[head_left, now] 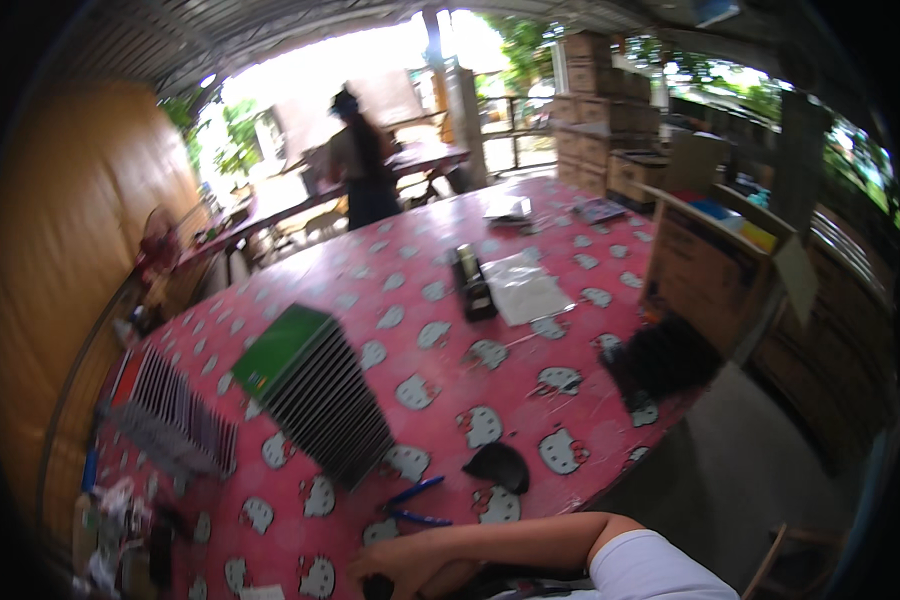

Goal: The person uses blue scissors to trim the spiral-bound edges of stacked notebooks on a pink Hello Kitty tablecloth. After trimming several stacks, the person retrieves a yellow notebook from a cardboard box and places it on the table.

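My right hand (400,564) is low at the front edge of the table, its forearm crossing from the right out of a white sleeve. Its fingers curl down over a small dark object (377,587), mostly hidden and too blurred to name. Just beyond the hand lies a blue-handled tool (417,505) like pliers, handles spread. A black half-round piece (498,467) rests farther right. To the left stand a tall stack of thin cases with a green top (315,390) and a second stack with a reddish edge (175,415). My left hand does not show.
The pink patterned table cover (420,350) carries a tape dispenser (472,285), a clear plastic sheet (525,288) and black items (662,360). An open carton (705,262) stands at the right. Plastic clutter (115,530) sits front left. Another person (365,165) stands beyond the table.
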The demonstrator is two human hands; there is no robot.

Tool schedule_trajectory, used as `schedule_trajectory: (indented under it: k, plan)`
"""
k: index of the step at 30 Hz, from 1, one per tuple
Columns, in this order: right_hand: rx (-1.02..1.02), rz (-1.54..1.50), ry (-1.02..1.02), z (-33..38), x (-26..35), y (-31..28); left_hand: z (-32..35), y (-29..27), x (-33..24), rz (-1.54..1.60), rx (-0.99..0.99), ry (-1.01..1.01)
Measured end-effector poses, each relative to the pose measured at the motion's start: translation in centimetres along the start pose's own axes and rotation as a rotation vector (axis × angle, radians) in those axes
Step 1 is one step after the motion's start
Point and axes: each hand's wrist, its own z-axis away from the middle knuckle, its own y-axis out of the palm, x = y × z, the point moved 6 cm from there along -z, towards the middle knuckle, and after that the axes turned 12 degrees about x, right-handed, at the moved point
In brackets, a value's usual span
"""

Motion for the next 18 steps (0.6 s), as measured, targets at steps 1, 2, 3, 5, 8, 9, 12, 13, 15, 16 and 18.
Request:
schedule_trajectory:
  k: [1, 2, 3, 5, 8, 9, 12, 13, 15, 16, 18]
  plan:
    - [0.015, -0.011, -0.042, -0.3, 0.0, -0.1, 0.1, -0.1, 0.1, -0.019, 0.0, -0.012]
    - [-0.01, -0.011, -0.083, -0.4, 0.5, -0.3, 0.7, -0.1, 0.4, -0.035, 0.006, -0.033]
    - [-0.044, -0.012, -0.109, -0.2, 1.0, -0.5, 0.9, -0.2, 0.5, -0.054, 0.007, -0.046]
    - [-0.084, -0.013, -0.115, -0.1, 1.7, -0.9, 1.3, -0.4, 0.9, -0.094, 0.014, -0.073]
    - [-0.07, 0.041, -0.091, -0.3, 2.6, -1.4, 1.9, -0.8, 1.5, -0.165, 0.027, -0.124]
    - [-0.042, 0.084, -0.113, -0.7, 2.8, -1.3, 2.3, -0.8, 1.8, -0.19, 0.042, -0.15]
    - [0.008, 0.098, -0.07, -1.2, 3.2, -1.5, 2.9, -1.0, 2.8, -0.283, 0.078, -0.204]
    - [0.015, 0.092, -0.019, -0.7, 3.3, -1.8, 2.6, -1.3, 2.9, -0.322, 0.085, -0.198]
    - [-0.314, 0.137, -0.069, 0.9, 2.4, -3.2, 2.4, -1.3, 3.9, -0.404, 0.109, -0.206]
    - [-0.479, 0.17, -0.114, 2.8, 1.9, -4.7, 2.5, -1.7, 4.4, -0.454, 0.107, -0.215]
    - [-0.882, -0.478, 0.016, 6.3, -3.0, -7.0, 3.5, -3.2, 5.4, -0.565, 0.048, -0.236]
